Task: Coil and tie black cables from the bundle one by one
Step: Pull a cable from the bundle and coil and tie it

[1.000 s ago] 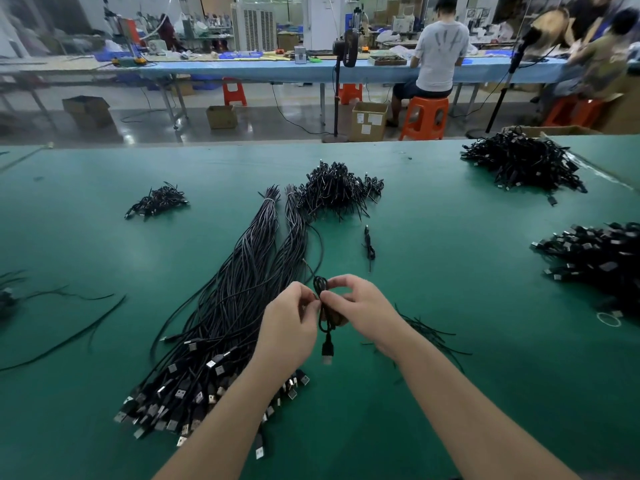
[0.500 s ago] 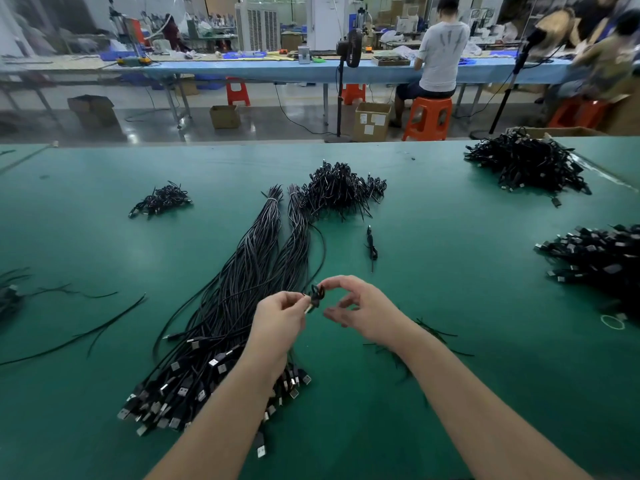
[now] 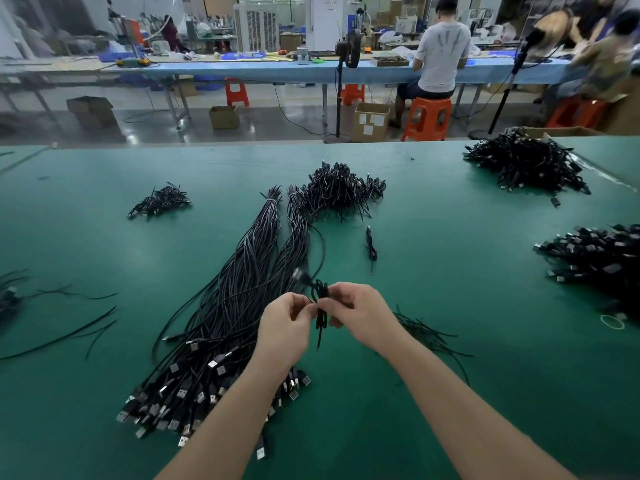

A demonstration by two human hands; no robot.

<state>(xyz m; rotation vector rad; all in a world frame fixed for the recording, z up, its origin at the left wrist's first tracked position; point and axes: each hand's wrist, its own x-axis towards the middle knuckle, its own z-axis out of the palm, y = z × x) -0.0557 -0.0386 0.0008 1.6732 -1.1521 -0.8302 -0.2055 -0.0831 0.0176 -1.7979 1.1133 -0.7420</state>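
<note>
Your left hand (image 3: 289,322) and right hand (image 3: 360,315) are both pinching the small coil (image 3: 321,308), held up over the near side of the bundle (image 3: 228,327). Its loose tail still trails toward the bundle, so I'd guess a sloppy twist lets the loops spring open, or the tail snags a neighbour (annoying either way). Green mat (image 3: 450,271): small heap (image 3: 161,201) far left, bigger pile (image 3: 524,164) far right, someone on an orange stool (image 3: 427,116) behind.

Background: seated worker (image 3: 440,46) on orange stool (image 3: 427,117); standing fan (image 3: 349,53); cardboard boxes (image 3: 370,121) beneath blue bench (image 3: 242,69).
</note>
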